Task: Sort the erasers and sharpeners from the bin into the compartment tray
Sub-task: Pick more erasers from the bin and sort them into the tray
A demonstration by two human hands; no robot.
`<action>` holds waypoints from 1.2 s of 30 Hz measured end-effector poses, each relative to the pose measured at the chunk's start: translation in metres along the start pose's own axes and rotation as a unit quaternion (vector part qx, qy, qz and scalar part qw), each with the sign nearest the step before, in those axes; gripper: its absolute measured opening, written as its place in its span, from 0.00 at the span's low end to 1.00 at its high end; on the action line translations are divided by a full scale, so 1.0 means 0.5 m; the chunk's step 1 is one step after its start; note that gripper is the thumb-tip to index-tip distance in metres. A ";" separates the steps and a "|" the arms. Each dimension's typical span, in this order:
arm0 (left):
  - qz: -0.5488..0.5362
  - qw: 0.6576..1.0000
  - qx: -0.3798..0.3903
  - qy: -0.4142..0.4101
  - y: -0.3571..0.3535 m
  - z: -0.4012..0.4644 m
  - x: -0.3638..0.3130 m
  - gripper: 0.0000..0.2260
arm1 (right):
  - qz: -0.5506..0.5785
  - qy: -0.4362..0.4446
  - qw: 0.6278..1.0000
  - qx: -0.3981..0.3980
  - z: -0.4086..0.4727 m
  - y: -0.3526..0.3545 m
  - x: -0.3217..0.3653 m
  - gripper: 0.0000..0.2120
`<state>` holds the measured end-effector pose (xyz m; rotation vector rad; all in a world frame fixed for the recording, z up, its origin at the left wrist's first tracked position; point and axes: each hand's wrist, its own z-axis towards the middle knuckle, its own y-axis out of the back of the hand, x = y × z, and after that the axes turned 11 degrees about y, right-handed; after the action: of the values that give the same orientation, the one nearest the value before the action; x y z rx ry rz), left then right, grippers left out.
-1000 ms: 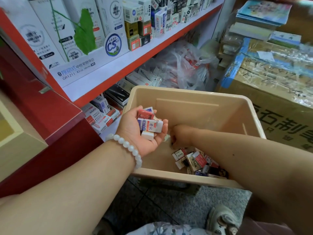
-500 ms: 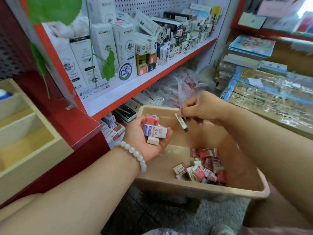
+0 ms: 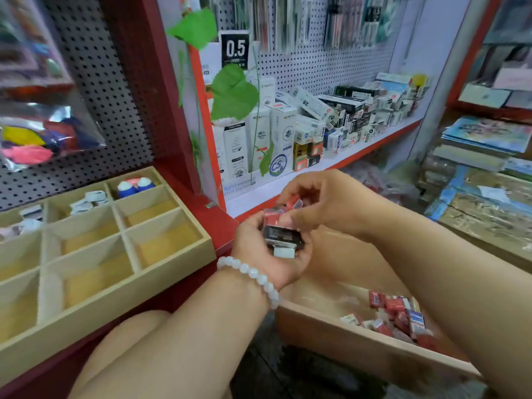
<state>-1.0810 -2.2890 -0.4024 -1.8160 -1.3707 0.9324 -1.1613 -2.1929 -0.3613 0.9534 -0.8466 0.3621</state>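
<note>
A small pile of erasers (image 3: 283, 237) is lying in the cupped left hand (image 3: 267, 254), whose fingers are curling around it, above the far left corner of the bin (image 3: 354, 345). The right hand (image 3: 322, 203) is pinching a red eraser (image 3: 290, 203) on top of this pile. More erasers are lying in the bin. The compartment tray (image 3: 115, 295) is sitting to the left, with a few items in its far compartments.

You're in a stationery shop: boxed pen refills (image 3: 288, 139) crowd the red-edged shelf (image 3: 339, 165) at center, a 0.5 mm sign (image 3: 236, 50) hangs on pegboard (image 3: 316, 67) above, notebooks (image 3: 486, 133) stacked at right.
</note>
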 end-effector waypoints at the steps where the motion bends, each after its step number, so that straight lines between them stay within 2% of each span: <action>1: -0.003 1.000 -0.003 -0.007 0.001 -0.016 -0.004 0.11 | 0.054 -0.006 0.998 -0.020 0.006 -0.009 0.003 0.09; 4: 0.003 1.000 -0.014 -0.027 0.010 -0.059 -0.028 0.11 | 0.191 -0.030 0.979 -0.062 0.030 -0.035 0.014 0.09; 7: 0.009 0.998 -0.024 -0.055 0.021 -0.104 -0.059 0.08 | 0.289 -0.047 0.954 -0.068 0.057 -0.064 0.033 0.04; 10: 0.000 0.996 -0.030 -0.089 0.034 -0.154 -0.085 0.09 | 0.330 -0.056 0.940 -0.058 0.081 -0.094 0.048 0.10; 13: -0.013 0.992 -0.038 -0.116 0.052 -0.196 -0.106 0.10 | 0.299 -0.054 0.952 -0.036 0.098 -0.125 0.058 0.17; 15: -0.016 0.990 -0.042 -0.131 0.063 -0.222 -0.120 0.10 | 0.283 -0.055 0.957 -0.040 0.108 -0.145 0.066 0.19; 19: -0.021 0.985 -0.056 -0.162 0.081 -0.263 -0.157 0.11 | 0.259 -0.046 0.963 -0.066 0.132 -0.183 0.073 0.12; 23: -0.021 0.980 -0.066 -0.185 0.094 -0.289 -0.208 0.13 | 0.101 -0.030 0.991 -0.085 0.164 -0.209 0.072 0.10; 25: -0.020 0.976 -0.073 -0.202 0.099 -0.299 -0.232 0.13 | 0.062 -0.031 0.994 -0.087 0.188 -0.225 0.072 0.10; 29: -0.019 0.967 -0.090 -0.237 0.114 -0.312 -0.279 0.13 | 0.000 -0.023 0.997 -0.069 0.248 -0.262 0.065 0.10; 32: -0.051 0.965 -0.084 -0.243 0.140 -0.311 -0.312 0.12 | -0.038 0.001 0.998 -0.041 0.288 -0.294 0.066 0.05; 36: -0.077 0.963 -0.093 -0.241 0.174 -0.309 -0.342 0.12 | -0.120 0.047 0.991 -0.020 0.342 -0.335 0.068 0.06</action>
<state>-0.9401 -2.4882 -0.3704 -1.6437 -1.9241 1.2509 -1.1176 -2.4299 -0.3786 0.9813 -0.6422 0.1795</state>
